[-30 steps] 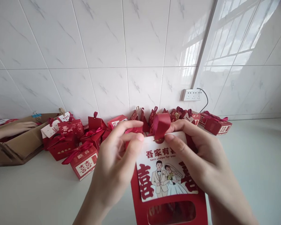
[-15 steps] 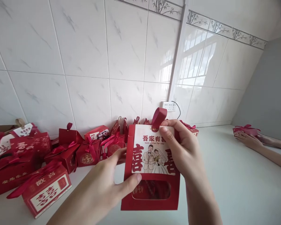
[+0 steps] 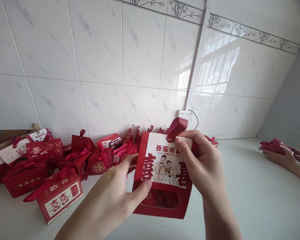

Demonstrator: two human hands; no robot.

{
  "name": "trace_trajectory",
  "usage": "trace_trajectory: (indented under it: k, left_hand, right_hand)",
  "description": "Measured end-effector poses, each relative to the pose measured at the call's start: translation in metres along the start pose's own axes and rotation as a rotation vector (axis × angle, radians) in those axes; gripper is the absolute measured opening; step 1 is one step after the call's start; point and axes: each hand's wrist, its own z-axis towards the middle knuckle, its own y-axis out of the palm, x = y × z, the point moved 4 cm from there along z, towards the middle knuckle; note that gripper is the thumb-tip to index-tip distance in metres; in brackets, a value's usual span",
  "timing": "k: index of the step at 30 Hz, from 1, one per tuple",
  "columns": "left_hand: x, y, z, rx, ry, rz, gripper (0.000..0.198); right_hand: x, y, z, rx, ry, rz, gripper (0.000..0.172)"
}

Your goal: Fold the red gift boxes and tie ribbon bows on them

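Note:
A red gift box (image 3: 162,166) with a cartoon couple on its white flap and a small window below is held up over the white table. My left hand (image 3: 125,186) grips its left side, thumb on the front and fingers partly hidden behind. At the top right, my right hand (image 3: 202,160) pinches the flap beside a dark red ribbon loop (image 3: 177,128). The box leans slightly, its lower edge slanting. Closest to my left hand on the table stands a red box with a white label (image 3: 62,196) and a bow on top.
Several red gift boxes (image 3: 27,180) with ribbons crowd the left and back of the white table (image 3: 240,200). A power strip (image 3: 185,115) is on the tiled wall. At far right, another person's hands (image 3: 280,160) hold a red box (image 3: 275,146).
The view has turned a little left. The held box has tilted in my hands, its bottom swinging left. At the far right, the other person's hands have lifted their box slightly and changed grip.

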Motion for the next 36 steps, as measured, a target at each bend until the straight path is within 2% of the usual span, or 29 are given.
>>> trace_trajectory:
  k: [4, 11, 27, 36]
  left_hand:
    - [0.002, 0.003, -0.002, -0.051, -0.012, 0.033, 0.033]
    - [0.004, 0.001, -0.003, -0.037, 0.008, 0.050, 0.030]
    - [0.001, 0.002, -0.006, -0.115, 0.004, 0.057, 0.033]
    - [0.000, 0.002, -0.004, -0.127, 0.001, 0.017, 0.035]
  right_hand:
    - [-0.006, -0.001, -0.003, 0.018, -0.050, -0.075, 0.013]
    - [-0.009, -0.001, -0.005, 0.035, -0.063, -0.140, 0.015]
    - [-0.012, -0.003, -0.005, 0.020, -0.017, -0.136, 0.013]
    - [-0.013, -0.004, -0.005, 0.032, -0.040, -0.117, 0.013]
